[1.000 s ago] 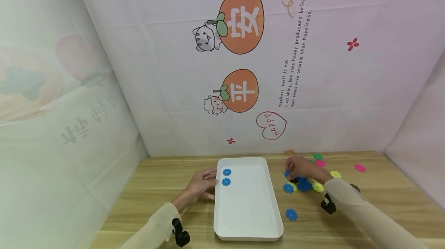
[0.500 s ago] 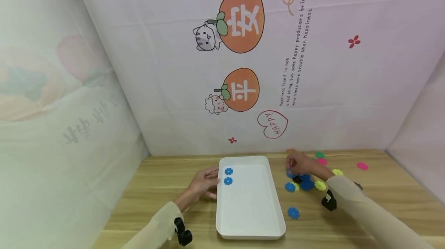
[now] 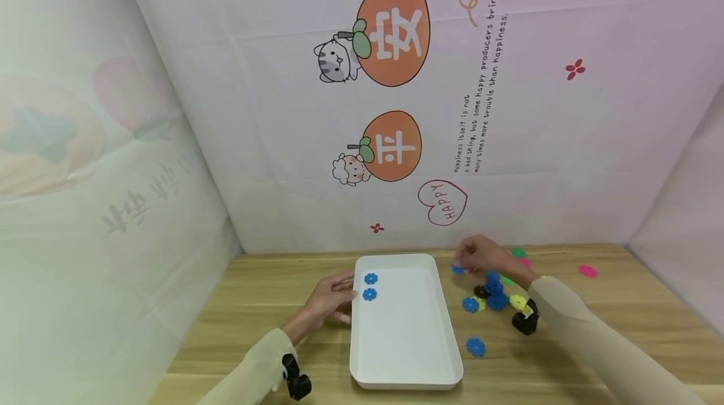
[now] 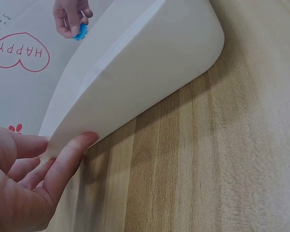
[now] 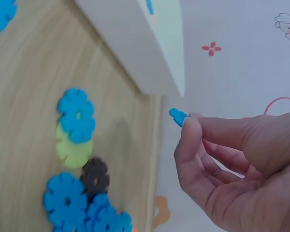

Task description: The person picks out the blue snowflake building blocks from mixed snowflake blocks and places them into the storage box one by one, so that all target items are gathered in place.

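Note:
Between thumb and fingertips, my right hand pinches a blue snowflake-shaped plastic disc, just off the far right corner of a white tray. Two more blue discs, an upper one and a lower one, lie in the tray near its far left side. Beside the tray's left wall is my left hand; in the left wrist view its fingers and thumb touch the wall with the fingers fairly straight. The held disc is partly covered by my fingers.
Right of the tray lies a pile of blue discs with a dark brown disc and a yellow disc. A lone blue disc is nearer me. Farther off are green and pink discs. A printed cloth hangs behind.
My right hand has lifted the blue disc away from the pile and moved left and back, closer to the tray. My left hand stays at the tray's left wall.

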